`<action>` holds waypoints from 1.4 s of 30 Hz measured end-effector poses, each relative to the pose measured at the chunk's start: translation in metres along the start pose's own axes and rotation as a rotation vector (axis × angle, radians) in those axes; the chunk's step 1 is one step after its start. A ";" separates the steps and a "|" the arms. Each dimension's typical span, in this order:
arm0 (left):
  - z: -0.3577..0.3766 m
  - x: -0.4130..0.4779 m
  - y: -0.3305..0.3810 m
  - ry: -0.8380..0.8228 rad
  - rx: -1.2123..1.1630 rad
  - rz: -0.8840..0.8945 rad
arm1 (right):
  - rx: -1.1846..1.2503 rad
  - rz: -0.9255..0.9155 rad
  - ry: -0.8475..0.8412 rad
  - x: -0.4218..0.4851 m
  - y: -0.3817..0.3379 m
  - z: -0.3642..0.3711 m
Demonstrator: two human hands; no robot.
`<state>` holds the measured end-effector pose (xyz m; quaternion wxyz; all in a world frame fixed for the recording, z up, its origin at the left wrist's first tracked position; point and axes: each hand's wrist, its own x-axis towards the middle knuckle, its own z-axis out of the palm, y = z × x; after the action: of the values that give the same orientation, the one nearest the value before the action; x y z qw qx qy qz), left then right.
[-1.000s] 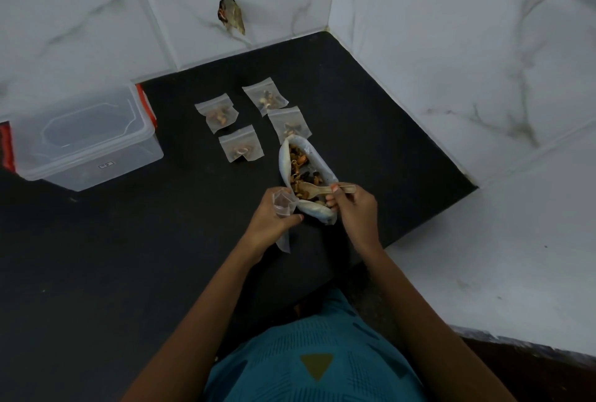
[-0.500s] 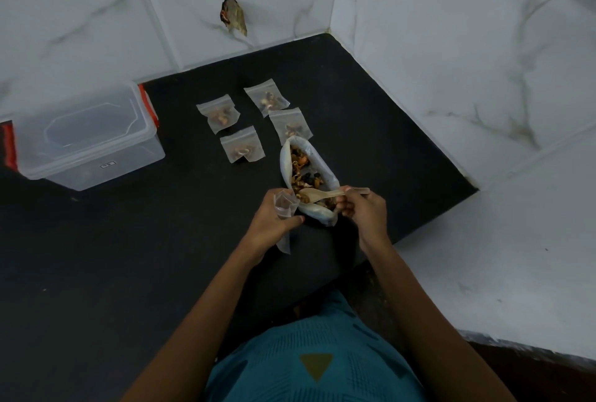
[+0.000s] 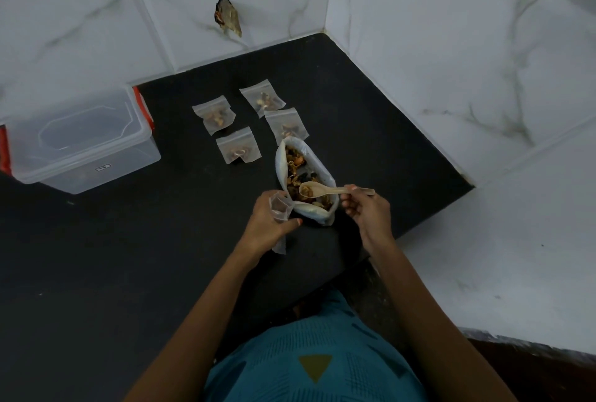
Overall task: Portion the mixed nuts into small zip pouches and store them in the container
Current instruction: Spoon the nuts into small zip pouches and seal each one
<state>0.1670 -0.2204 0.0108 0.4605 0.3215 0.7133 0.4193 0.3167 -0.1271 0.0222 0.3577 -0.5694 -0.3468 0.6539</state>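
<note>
Beige spoon (image 3: 335,190), pinched by right hand (image 3: 366,213), carries nuts (image 3: 305,190); move it level to the pouch (image 3: 279,208) left hand (image 3: 266,226) grips open.

We see a matt black counter (image 3: 129,256) beneath glossy, marble-veined wall tiles (image 3: 451,47). At left, the container (image 3: 80,150) is smooth clear plastic. The filled pouches (image 3: 214,114), the empty pouch (image 3: 279,208) and the crinkled bag (image 3: 314,213) are thin frosted plastic film. The spoon (image 3: 335,190) looks pale and matt. At lower centre, the shirt (image 3: 290,363) is textured cloth.
</note>
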 end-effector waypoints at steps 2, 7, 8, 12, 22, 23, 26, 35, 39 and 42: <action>0.000 -0.001 0.000 0.073 0.054 0.050 | 0.015 -0.019 -0.005 -0.002 -0.005 -0.001; -0.001 0.001 0.005 0.115 0.070 0.188 | 0.022 -0.067 -0.054 -0.014 -0.023 -0.002; -0.001 0.002 0.007 0.118 0.060 0.199 | 0.021 -0.082 -0.072 -0.018 -0.027 -0.001; 0.003 0.004 0.012 0.121 0.001 0.242 | 0.035 -0.158 -0.140 -0.033 -0.040 0.004; 0.010 0.004 0.026 0.116 -0.067 0.299 | -0.416 -0.765 -0.254 -0.053 -0.031 0.016; 0.010 0.004 0.027 0.115 -0.077 0.295 | -0.491 -0.870 -0.277 -0.053 -0.029 0.017; 0.011 0.002 0.029 0.108 -0.109 0.296 | -0.649 -1.112 -0.343 -0.051 -0.024 0.016; 0.011 0.001 0.032 0.115 -0.124 0.316 | -0.615 -1.124 -0.327 -0.047 -0.026 0.015; 0.011 0.000 0.032 0.114 -0.121 0.329 | -0.598 -1.085 -0.336 -0.046 -0.026 0.015; 0.010 -0.001 0.033 0.108 -0.124 0.322 | -0.525 -1.050 -0.291 -0.047 -0.027 0.013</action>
<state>0.1792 -0.2035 0.0380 0.3674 0.3793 0.6493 0.5474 0.3098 -0.1548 0.0703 0.4290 -0.2960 -0.7768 0.3535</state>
